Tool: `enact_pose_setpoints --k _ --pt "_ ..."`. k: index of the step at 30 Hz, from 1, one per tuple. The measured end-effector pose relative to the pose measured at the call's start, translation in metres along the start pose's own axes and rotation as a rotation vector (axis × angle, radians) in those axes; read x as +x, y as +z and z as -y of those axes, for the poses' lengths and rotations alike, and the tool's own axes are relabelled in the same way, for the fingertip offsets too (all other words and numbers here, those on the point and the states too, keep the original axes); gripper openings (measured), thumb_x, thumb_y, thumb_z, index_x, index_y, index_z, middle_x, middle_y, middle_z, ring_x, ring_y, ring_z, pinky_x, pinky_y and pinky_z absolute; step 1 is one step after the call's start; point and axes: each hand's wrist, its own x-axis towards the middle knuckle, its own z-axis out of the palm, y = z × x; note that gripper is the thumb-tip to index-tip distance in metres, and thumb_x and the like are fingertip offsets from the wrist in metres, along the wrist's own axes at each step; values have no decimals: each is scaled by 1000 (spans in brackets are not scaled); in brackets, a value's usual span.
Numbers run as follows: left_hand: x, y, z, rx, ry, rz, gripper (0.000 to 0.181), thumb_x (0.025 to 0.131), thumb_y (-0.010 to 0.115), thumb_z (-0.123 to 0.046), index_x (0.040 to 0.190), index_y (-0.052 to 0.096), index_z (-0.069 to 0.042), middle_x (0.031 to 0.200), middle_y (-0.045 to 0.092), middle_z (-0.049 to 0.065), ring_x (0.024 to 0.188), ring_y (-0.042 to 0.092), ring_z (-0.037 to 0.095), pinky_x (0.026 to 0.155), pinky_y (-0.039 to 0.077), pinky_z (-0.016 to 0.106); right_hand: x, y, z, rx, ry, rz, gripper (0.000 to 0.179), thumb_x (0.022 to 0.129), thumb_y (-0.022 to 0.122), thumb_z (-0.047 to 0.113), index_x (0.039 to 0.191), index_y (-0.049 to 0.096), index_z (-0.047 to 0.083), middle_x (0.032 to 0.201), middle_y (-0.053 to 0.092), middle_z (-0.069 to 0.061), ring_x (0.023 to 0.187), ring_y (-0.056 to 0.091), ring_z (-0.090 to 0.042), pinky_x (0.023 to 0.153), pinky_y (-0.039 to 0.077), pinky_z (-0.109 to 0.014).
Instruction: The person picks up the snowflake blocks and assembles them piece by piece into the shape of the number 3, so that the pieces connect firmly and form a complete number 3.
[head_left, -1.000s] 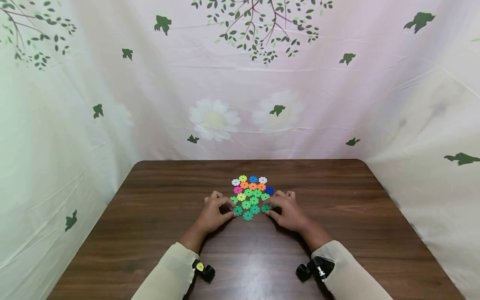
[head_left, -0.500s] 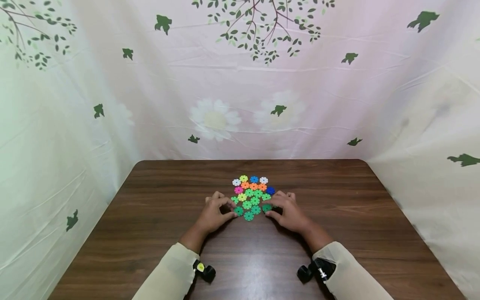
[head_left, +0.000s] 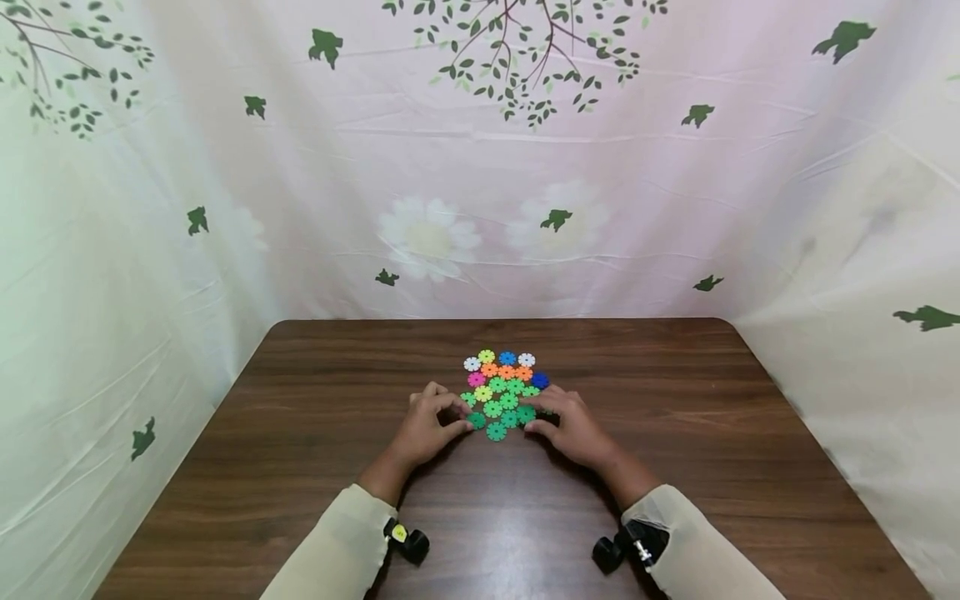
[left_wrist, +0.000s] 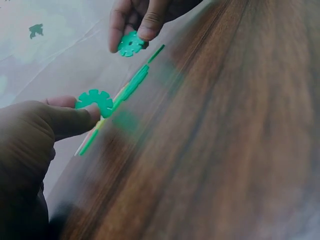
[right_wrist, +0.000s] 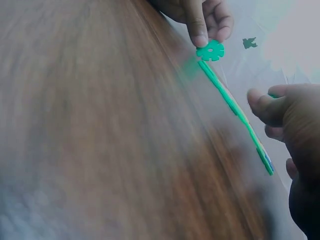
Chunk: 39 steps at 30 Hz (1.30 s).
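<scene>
I can read no text, brand, number or sign in any of my three views. The yellow patch [head_left: 400, 532] on my left wrist mount [head_left: 416, 547] resembles a label; any marking on it is too small to read. My right wrist mount [head_left: 609, 554] shows no legible lettering.

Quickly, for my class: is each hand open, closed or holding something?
Left hand: holding a green disc.
Right hand: holding a second green disc.
</scene>
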Motion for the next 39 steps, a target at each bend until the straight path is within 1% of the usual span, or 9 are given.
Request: enact_pose_setpoints --k 2,4,10,13,18,22,26,33,39 --pt "0 0 0 -20 -1 -20 11 92 89 -14 99 81 -17 103 62 1 99 58 18 103 28 48 0 1 1 35 34 -9 42 93 85 6 133 78 5 123 81 -8 114 75 -25 100 58 -44" --pt "-1 1 -1 -56 -4 -41 10 93 88 -13 100 81 -15 103 63 3 99 59 19 102 32 46 0 3 2 72 74 -17 41 94 84 6 134 77 6 118 80 -7 106 75 -22 92 62 -40" --pt "-2 2 -4 -157 -15 -96 18 96 85 -11 112 81 -8 103 68 6 100 61 21 87 54 34 1 5 5 152 163 -35 39 95 83 9 134 78 9 94 70 1 81 57 -8 73 51 -27" --pt "-2 4 -8 -189 -3 -118 21 95 85 -10 116 82 -5 103 69 12 101 62 29 85 55 33 2 5 8 181 167 -41 39 96 83 8 134 77 7 93 69 1 81 56 -6 72 50 -26" --pt "-2 9 -13 -230 -19 -164 14 94 86 -7 108 85 -7 103 70 18 99 60 37 81 51 31 4 6 12 220 188 -40 40 97 81 7 136 76 5 96 70 -2 83 57 -7 73 51 -25" --pt "0 15 -19 -244 -33 -195 12 94 85 -7 106 85 -8 102 72 13 97 61 36 80 49 28 4 6 14 245 229 -41 41 99 79 7 139 74 4 100 72 -5 85 59 -7 74 52 -25" --pt "3 23 -24 -276 -33 -198 9 95 85 -8 104 84 -8 102 74 13 100 63 37 82 51 27 4 5 15 278 268 -55 41 99 79 7 140 73 3 101 74 -8 83 60 -7 71 52 -24" --pt "8 34 -29 -297 -23 -208 7 92 87 -7 99 83 -6 101 73 13 103 64 36 83 53 27 3 6 12 325 244 -117 39 98 80 5 136 74 -1 96 73 -14 75 59 -5 66 52 -23" --pt "10 35 -30 -285 -33 -205 5 91 87 -8 94 83 -8 102 71 13 102 63 27 82 55 27 4 9 10 388 247 -134 38 97 80 2 134 74 -5 96 72 -17 73 60 -5 63 54 -23"
